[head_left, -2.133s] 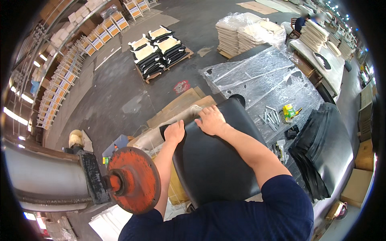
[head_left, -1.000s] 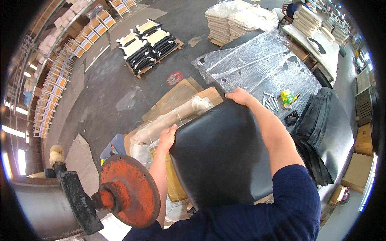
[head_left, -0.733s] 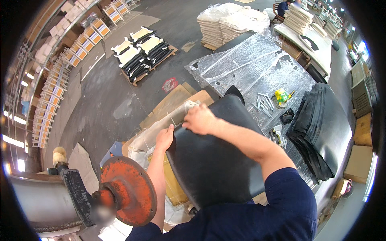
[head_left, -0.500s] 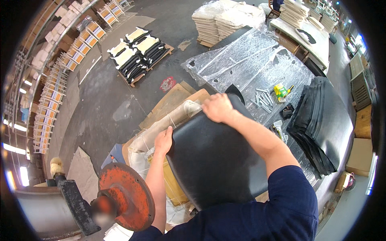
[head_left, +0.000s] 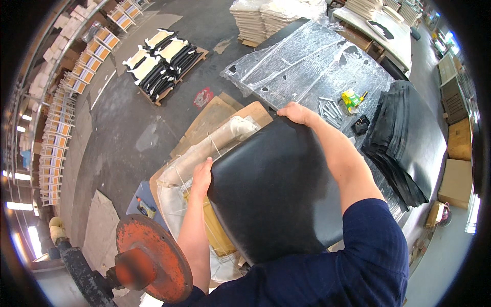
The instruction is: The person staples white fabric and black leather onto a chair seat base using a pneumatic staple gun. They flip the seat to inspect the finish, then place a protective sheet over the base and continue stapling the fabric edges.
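A black leather-like padded seat [head_left: 271, 189] lies in front of my body, smooth side up. At its far left corner my left hand [head_left: 202, 179] grips the edge, thumb up along the side and the other fingers hidden. My right hand [head_left: 295, 113] is closed over the far right corner, its fingertips curled out of sight under the rim. Beneath and left of the seat are a cream cloth-covered padded roll [head_left: 204, 151] tied with string and a yellow-brown panel [head_left: 219, 227].
An orange round metal plate [head_left: 153, 258] on a machine stands close at lower left. To the right, a plastic-wrapped table [head_left: 302, 61] holds white rods [head_left: 330, 110], a yellow-green box [head_left: 353, 101] and stacked black sheets [head_left: 404, 138]. A pallet of black-and-cream pieces [head_left: 162, 64] sits on the floor.
My right hand has moved to the far right corner and closed over it. The loose black flap there no longer shows. My left hand keeps its hold; the view has shifted slightly.
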Tool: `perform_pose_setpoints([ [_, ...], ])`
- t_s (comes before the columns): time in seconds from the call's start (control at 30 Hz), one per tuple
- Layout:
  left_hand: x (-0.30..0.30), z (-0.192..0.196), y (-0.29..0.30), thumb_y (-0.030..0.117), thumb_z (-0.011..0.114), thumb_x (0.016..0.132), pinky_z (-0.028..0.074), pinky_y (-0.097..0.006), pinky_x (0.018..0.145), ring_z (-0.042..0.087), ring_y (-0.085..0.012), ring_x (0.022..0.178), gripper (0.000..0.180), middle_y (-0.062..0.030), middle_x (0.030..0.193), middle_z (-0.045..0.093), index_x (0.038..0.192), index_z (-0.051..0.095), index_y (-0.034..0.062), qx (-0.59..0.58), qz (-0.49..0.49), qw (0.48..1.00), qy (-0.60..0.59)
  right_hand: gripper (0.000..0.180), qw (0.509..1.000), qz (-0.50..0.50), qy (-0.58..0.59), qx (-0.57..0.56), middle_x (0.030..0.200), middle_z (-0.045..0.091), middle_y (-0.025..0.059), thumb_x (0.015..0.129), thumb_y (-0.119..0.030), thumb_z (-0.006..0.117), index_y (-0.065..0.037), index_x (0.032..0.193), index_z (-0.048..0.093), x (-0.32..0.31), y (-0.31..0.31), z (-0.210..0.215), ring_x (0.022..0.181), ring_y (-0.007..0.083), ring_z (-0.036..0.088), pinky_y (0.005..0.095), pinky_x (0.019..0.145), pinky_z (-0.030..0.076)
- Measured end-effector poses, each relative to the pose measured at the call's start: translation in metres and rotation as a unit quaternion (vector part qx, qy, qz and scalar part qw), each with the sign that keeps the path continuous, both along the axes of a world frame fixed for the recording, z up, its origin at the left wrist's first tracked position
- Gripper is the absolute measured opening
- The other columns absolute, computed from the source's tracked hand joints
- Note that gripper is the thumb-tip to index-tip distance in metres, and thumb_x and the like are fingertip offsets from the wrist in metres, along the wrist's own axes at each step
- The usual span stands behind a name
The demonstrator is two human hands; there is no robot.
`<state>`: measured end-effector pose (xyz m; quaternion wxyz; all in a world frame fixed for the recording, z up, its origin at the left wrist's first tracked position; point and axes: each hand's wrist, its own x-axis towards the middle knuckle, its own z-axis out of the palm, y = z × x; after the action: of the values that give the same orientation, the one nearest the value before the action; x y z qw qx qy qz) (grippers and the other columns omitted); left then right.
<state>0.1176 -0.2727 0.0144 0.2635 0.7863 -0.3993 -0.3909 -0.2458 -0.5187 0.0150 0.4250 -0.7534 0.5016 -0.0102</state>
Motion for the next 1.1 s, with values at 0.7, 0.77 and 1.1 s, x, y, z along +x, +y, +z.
perform_pose_setpoints([
  [0.7, -0.028, 0.006, 0.015, 0.051, 0.048, 0.119, 0.045, -0.041, 0.120, 0.063, -0.0322, 0.140, 0.070, -0.0238, 0.151, 0.068, 0.150, 0.064, -0.0097, -0.142, 0.001, 0.990, 0.003, 0.066, 0.777, -0.583, -0.238, -0.001, 0.147, 0.067, 0.0111, 0.117, -0.064, 0.043, -0.017, 0.160, 0.060, -0.253, 0.450, -0.015, 0.114, 0.0236, 0.071, 0.0426, 0.098, 0.059],
  [0.77, -0.025, 0.014, 0.024, 0.052, 0.050, 0.117, 0.048, -0.043, 0.116, 0.066, -0.0357, 0.135, 0.071, -0.0268, 0.144, 0.071, 0.144, 0.067, -0.0115, -0.169, 0.035, 0.985, -0.021, 0.071, 0.713, -0.610, -0.344, 0.029, 0.138, 0.065, 0.0057, 0.115, -0.069, 0.044, -0.026, 0.172, 0.044, -0.203, 0.455, -0.015, 0.095, 0.0150, 0.066, 0.0391, 0.084, 0.060],
  [1.1, -0.021, 0.052, 0.045, 0.047, 0.056, 0.115, 0.055, -0.046, 0.101, 0.073, -0.0329, 0.112, 0.065, -0.0245, 0.126, 0.077, 0.127, 0.073, -0.0144, -0.141, 0.087, 0.986, -0.015, 0.073, 0.568, -0.668, -0.480, 0.002, 0.151, 0.063, 0.0102, 0.114, -0.066, 0.051, -0.011, 0.161, 0.053, -0.157, 0.314, 0.018, 0.126, 0.0235, 0.065, 0.0445, 0.105, 0.056],
])
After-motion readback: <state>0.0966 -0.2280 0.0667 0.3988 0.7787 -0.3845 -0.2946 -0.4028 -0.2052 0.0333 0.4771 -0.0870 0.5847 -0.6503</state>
